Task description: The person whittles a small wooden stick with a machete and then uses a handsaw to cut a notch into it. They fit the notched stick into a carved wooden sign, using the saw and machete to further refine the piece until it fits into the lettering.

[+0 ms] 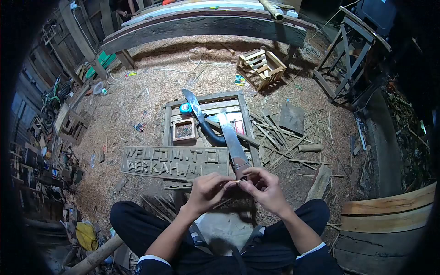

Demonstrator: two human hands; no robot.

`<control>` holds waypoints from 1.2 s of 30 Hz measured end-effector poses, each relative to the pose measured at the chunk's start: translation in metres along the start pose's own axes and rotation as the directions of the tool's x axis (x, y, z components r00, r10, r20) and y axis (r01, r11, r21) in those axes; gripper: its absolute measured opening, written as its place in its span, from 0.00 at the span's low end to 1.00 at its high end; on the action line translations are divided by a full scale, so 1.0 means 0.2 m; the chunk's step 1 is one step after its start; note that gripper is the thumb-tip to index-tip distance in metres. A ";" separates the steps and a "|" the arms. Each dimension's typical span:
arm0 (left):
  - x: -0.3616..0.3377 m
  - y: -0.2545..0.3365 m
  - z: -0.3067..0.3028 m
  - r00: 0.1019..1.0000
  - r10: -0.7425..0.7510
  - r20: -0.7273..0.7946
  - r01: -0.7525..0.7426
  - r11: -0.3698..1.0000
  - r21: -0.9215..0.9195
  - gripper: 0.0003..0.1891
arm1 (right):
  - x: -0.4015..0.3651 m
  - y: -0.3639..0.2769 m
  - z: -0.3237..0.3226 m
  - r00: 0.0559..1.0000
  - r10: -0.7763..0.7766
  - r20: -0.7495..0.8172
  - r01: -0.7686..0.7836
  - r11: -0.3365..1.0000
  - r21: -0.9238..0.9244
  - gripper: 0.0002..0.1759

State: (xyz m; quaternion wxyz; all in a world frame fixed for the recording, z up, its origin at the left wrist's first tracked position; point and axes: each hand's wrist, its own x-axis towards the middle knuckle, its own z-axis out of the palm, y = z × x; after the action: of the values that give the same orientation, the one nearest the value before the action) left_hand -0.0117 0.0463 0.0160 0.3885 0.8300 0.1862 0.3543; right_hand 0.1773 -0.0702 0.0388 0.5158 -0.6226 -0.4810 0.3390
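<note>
Between the fingertips of both hands is a small, thin, pale stick (236, 181); its exact kind is too small to make out. My left hand (208, 192) pinches it from the left, and my right hand (266, 189) pinches the other end. Just beyond my fingers lies a machete (233, 142) with a brown handle, blade pointing away. A second large blade (193, 104) with a black curved handle lies across the low slatted table (244, 107). Left of the machete rests a wooden board (178, 160) with raised letters reading roughly "WELCOM TO BERKAH".
A small wooden box (184, 131), a blue round container (185, 109) and a red-edged packet (239, 127) sit on the table. Wood sticks (279, 142) litter the floor to the right. Beyond are a slatted crate (261, 68) and a long workbench (206, 30).
</note>
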 end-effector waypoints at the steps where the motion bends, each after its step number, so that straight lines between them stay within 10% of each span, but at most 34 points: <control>1: 0.00 0.00 0.00 1.000 0.002 -0.002 -0.002 1.000 0.003 0.09 | 0.01 0.01 0.00 0.999 -0.002 0.037 0.000 0.999 0.040 0.12; 6: 0.00 0.00 0.00 0.996 -0.036 0.083 0.043 0.996 -0.084 0.07 | 0.02 0.02 -0.04 0.988 -0.007 0.153 0.000 0.999 0.045 0.10; 15: 0.00 0.05 0.00 0.964 -0.185 0.189 0.222 0.955 -0.196 0.09 | 0.03 0.14 -0.02 0.876 0.332 0.349 -0.454 0.813 0.365 0.07; 18: -0.01 0.06 -0.02 0.950 -0.196 0.242 0.226 0.969 -0.103 0.08 | 0.02 0.20 0.06 0.994 0.034 0.103 -0.050 0.985 0.165 0.08; 27: -0.06 -0.04 -0.01 0.897 -0.307 -0.318 0.316 0.948 -0.024 0.07 | 0.05 0.10 0.06 0.995 -0.080 0.060 0.092 0.961 -0.260 0.09; 29: -0.07 -0.08 -0.07 0.827 -0.506 -0.243 0.491 0.862 -0.124 0.09 | 0.05 0.12 0.04 0.986 -0.057 0.160 0.113 0.923 -0.368 0.10; 36: -0.12 -0.12 -0.08 0.914 -0.386 -0.125 0.390 0.921 0.012 0.10 | 0.07 0.25 0.09 0.954 -0.112 0.279 0.276 0.689 -0.670 0.18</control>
State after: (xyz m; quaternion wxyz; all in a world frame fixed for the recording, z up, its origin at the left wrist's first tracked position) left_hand -0.0402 0.0552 -0.0052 0.4237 0.7607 0.3767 0.3160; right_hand 0.1784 -0.0514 -0.0119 0.2182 -0.6761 -0.6898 0.1395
